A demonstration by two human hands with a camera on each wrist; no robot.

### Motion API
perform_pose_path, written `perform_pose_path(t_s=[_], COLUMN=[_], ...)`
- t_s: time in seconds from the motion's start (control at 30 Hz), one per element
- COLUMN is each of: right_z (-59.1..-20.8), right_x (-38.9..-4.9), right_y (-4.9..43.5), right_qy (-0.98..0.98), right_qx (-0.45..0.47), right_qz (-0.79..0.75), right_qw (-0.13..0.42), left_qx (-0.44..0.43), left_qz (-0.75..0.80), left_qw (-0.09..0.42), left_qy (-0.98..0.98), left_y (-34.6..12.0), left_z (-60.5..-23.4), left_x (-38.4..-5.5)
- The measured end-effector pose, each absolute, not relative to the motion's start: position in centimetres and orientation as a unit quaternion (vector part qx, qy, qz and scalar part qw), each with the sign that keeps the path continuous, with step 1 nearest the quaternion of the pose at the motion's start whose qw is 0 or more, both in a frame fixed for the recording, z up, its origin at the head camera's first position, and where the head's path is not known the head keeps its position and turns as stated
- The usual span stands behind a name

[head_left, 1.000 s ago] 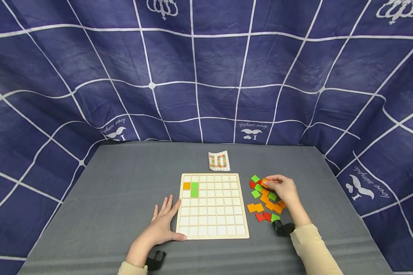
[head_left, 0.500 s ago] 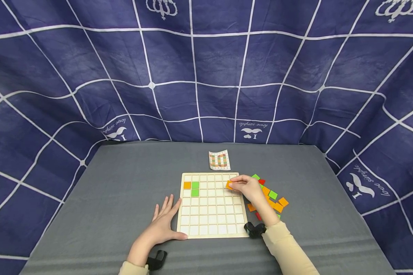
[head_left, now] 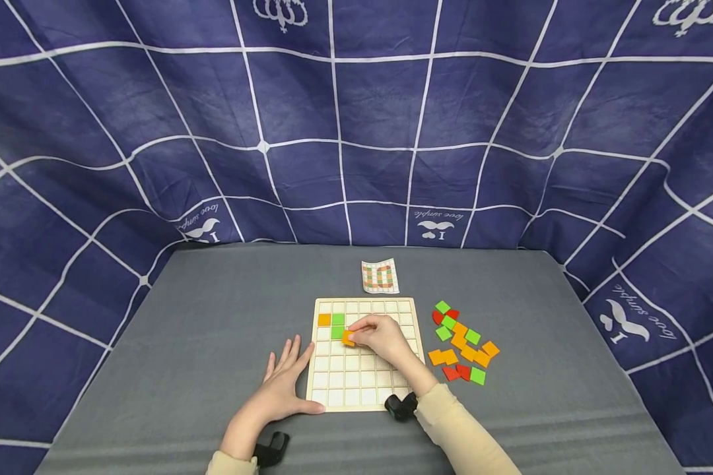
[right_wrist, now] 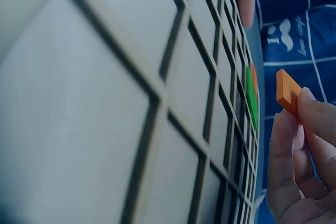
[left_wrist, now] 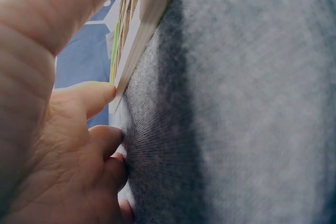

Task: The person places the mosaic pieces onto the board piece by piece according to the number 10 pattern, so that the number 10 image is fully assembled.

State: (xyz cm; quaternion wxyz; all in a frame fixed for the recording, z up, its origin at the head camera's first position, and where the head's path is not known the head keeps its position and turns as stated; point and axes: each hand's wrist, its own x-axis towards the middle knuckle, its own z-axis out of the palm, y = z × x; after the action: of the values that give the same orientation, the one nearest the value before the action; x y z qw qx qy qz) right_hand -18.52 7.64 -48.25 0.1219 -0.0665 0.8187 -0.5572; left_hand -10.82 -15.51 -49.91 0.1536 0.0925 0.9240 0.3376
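An orange square tile is pinched between the thumb and fingers of my right hand, held over the wooden grid board beside the laid green tiles. In the right wrist view the tile stands tilted, clear of the grid. My left hand lies spread at the board's left edge, thumb at the near left corner and fingers along the side. The left wrist view shows its fingertips right at the board's edge. One orange tile and two green tiles, one being the upper green tile, sit in the grid's upper left.
Right of the board lies a loose heap of tiles in orange, green and red. A small pattern card with a coloured grid lies behind the board. Grey cloth covers the table, and a blue curtain hangs behind it.
My right hand has carried an orange tile from the heap leftward over the board, to beside the green tiles. My left hand has stayed at the board's edge.
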Motion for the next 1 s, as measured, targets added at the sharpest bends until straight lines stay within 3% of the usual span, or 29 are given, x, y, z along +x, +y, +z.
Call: perform_pose_path(t_s=[0.2, 0.63, 1.0], right_z=[-48.6, -48.5, -48.5], right_x=[-18.3, -18.1, -17.9], right_y=[6.4, 4.9, 4.4], right_qy=[0.832, 0.887, 0.908], right_qx=[-0.082, -0.150, -0.139], right_qz=[-0.535, -0.431, -0.392], right_qw=[0.122, 0.065, 0.056], left_qx=[0.098, 0.098, 0.096], left_qz=[0.341, 0.336, 0.335], left_qw=[0.153, 0.152, 0.151], left_qy=[0.922, 0.924, 0.925], left_y=[-15.4, -15.4, -15.6], left_z=[-49.9, -50.0, -50.2], left_x=[-10.9, -10.9, -11.0])
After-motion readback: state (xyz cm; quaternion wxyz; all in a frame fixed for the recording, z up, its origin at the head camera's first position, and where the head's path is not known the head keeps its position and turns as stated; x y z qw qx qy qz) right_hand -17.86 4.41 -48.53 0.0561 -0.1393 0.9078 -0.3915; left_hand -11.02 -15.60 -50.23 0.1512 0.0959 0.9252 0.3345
